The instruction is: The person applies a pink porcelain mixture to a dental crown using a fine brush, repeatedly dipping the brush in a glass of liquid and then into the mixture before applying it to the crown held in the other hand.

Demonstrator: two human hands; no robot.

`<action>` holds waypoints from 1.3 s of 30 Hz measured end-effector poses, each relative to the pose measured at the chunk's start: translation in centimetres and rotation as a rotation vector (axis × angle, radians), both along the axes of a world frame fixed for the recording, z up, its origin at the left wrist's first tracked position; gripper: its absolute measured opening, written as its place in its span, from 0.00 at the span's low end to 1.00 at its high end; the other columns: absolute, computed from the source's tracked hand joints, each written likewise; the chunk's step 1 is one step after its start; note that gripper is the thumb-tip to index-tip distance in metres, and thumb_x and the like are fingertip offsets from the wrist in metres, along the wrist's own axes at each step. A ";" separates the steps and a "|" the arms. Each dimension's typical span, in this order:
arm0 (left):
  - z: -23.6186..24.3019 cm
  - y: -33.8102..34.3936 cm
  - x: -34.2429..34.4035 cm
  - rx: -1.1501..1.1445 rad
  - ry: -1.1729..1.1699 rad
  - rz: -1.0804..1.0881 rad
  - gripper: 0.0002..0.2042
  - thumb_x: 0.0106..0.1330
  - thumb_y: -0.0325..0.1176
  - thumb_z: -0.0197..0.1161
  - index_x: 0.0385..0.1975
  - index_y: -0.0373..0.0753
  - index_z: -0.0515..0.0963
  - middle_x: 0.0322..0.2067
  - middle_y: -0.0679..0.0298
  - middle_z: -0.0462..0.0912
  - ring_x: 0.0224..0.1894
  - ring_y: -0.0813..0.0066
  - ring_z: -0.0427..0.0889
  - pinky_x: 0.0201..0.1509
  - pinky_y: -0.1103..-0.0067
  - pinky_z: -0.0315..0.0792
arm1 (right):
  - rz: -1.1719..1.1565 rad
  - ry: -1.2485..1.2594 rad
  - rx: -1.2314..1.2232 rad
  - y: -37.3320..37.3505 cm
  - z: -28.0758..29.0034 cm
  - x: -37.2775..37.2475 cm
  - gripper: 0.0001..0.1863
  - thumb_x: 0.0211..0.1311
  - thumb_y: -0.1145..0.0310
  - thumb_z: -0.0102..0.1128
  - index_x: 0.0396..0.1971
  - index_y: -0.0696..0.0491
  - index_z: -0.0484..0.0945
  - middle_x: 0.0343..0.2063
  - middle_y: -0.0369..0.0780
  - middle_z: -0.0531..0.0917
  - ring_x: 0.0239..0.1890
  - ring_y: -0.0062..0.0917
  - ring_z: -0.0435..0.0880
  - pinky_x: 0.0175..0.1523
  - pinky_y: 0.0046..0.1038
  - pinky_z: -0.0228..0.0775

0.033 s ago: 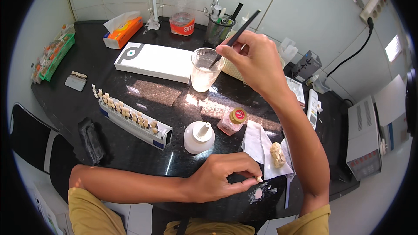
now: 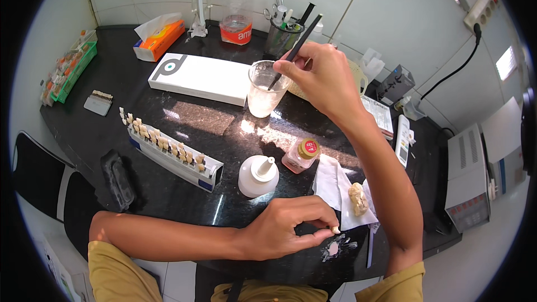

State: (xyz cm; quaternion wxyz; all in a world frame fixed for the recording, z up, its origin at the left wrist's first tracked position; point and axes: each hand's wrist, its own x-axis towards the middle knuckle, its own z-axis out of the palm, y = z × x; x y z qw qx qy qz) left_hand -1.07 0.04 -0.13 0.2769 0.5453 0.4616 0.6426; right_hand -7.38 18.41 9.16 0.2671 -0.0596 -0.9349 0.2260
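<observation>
My right hand [image 2: 324, 75] is closed round a slim black-handled brush [image 2: 300, 39]. The brush's lower end reaches inside a clear plastic cup [image 2: 263, 100] with cloudy residue on its wall; the tip is hard to make out. Low in the view, my left hand [image 2: 285, 226] pinches a small tooth-shaped dental crown [image 2: 335, 229] between thumb and fingertips. Just below that crown, a smear of pale pink paste [image 2: 333, 249] lies on the black table. Nearby stand a white squeeze bottle [image 2: 258, 176] with a nozzle and a small pink jar [image 2: 299, 156] with a gold lid.
A shade guide [image 2: 173, 156] with tooth samples stands left of the bottle. At right, a yellowish dental cast [image 2: 358, 198] rests on a white tissue [image 2: 330, 184]. Behind are a long white box [image 2: 198, 78], a tissue box [image 2: 159, 42], a plastic bottle [image 2: 236, 28] and a mesh holder [image 2: 279, 39].
My right hand has shifted slightly and the brush's upper end has moved left and down, its lower end still inside the cup. My left hand keeps its pinch on the dental crown.
</observation>
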 end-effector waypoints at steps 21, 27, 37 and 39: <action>0.6 0.8 0.5 -0.167 -0.040 -0.020 0.09 0.56 0.17 0.67 0.37 0.31 0.81 0.38 0.55 0.83 0.40 0.74 0.85 0.44 0.82 0.82 | -0.498 0.111 -0.457 3.9 -7.4 29.2 0.06 0.60 0.75 0.66 0.33 0.62 0.78 0.24 0.34 0.82 0.25 0.10 0.76 0.31 0.14 0.68; 0.3 0.5 0.3 -0.164 -0.024 0.009 0.10 0.57 0.17 0.67 0.38 0.31 0.81 0.39 0.56 0.83 0.39 0.74 0.85 0.43 0.82 0.83 | -0.491 -0.007 -0.364 3.9 -7.8 28.9 0.06 0.57 0.77 0.67 0.33 0.61 0.80 0.22 0.35 0.82 0.23 0.10 0.78 0.29 0.14 0.67; 0.4 0.6 0.3 -0.138 -0.024 0.018 0.10 0.54 0.16 0.67 0.36 0.32 0.82 0.38 0.56 0.85 0.42 0.70 0.85 0.47 0.78 0.79 | -0.423 -0.073 -0.126 2.9 -6.8 29.5 0.07 0.53 0.79 0.64 0.33 0.59 0.81 0.28 0.39 0.82 0.23 0.17 0.78 0.28 0.20 0.68; 0.4 0.5 0.1 -0.119 0.021 0.023 0.10 0.53 0.16 0.68 0.35 0.33 0.82 0.37 0.56 0.85 0.42 0.70 0.85 0.46 0.79 0.79 | -0.456 -0.029 -0.222 2.6 -7.2 30.6 0.07 0.54 0.78 0.64 0.34 0.61 0.81 0.28 0.39 0.81 0.23 0.17 0.78 0.28 0.20 0.68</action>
